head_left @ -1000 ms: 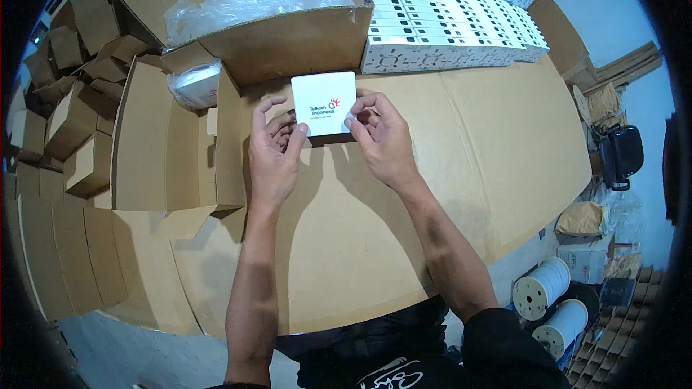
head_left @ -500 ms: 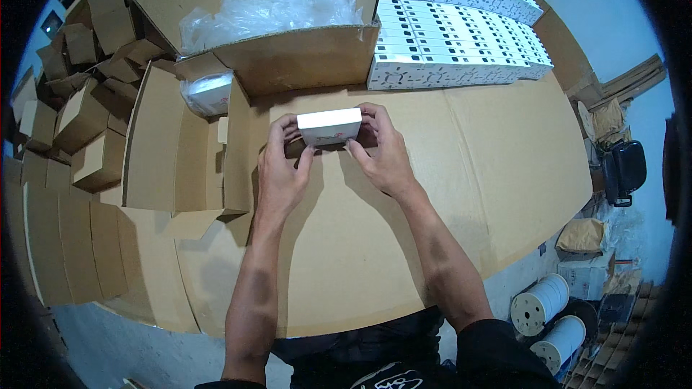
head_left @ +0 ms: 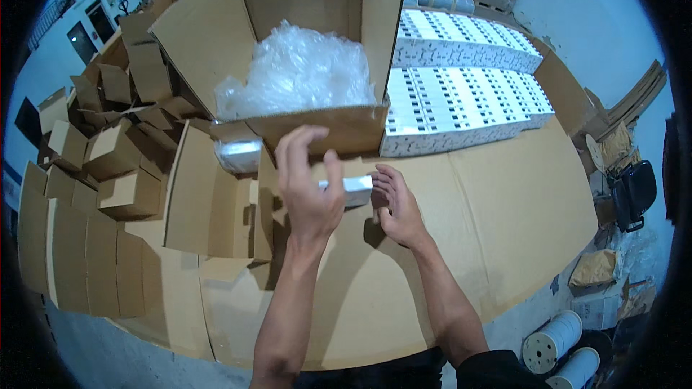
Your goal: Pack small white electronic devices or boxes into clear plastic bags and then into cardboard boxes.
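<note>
The left hand [head_left: 310, 205] has left the white box [head_left: 357, 191], fingers spread.

Pale bluish wall [head_left: 598, 21] at right, white wall [head_left: 54, 68] with 2 dark panes [head_left: 81, 42] at left, grey floor [head_left: 130, 342].

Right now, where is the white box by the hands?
In the head view, the white box is near centre, between the left hand, which partly hides it, and the right hand, in front of the plastic-filled carton.

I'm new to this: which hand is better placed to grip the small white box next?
Probably the right hand: its fingers are beside the white box; the left hand appears raised, fingers spread.
</note>
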Demonstrator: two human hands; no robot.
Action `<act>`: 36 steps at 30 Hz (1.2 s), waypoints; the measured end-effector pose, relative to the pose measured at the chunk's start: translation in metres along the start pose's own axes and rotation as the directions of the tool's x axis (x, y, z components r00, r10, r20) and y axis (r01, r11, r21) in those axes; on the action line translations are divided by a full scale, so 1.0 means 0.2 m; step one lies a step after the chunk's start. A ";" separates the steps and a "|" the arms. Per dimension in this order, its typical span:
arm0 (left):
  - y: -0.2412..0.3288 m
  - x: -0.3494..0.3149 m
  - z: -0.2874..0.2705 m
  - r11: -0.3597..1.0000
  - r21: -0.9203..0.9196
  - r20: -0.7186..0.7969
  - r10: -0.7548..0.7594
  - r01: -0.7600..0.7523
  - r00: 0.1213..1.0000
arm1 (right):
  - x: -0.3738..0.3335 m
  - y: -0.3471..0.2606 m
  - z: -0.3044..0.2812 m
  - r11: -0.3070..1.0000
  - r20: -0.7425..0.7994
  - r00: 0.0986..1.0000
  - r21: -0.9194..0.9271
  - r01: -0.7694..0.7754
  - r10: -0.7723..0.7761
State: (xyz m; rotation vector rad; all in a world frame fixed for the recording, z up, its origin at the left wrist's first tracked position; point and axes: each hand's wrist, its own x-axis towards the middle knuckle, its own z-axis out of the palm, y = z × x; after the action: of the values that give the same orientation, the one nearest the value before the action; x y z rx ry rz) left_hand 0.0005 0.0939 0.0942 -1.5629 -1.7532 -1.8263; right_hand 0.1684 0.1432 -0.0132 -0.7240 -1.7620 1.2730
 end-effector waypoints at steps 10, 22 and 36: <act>-0.47 1.04 0.44 0.827 0.214 0.480 0.374 -0.519 0.793 | 0.02 0.04 -0.02 0.981 -0.006 0.992 0.144 -0.127 0.129; -0.62 1.28 0.41 0.843 0.347 0.759 0.005 -0.411 0.651 | 0.01 0.00 -0.05 0.983 0.024 0.986 0.071 -0.167 0.166; -0.08 0.53 -0.06 0.883 -0.347 0.338 -0.197 0.316 0.920 | 0.02 -0.09 -0.05 0.982 -0.178 0.984 0.190 0.015 0.020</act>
State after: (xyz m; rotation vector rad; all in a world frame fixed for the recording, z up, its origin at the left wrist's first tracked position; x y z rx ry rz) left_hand -0.0639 0.1438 0.1638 -1.9128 -1.8809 -2.2997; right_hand 0.1765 0.1453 0.0056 -0.7069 -1.4721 1.3152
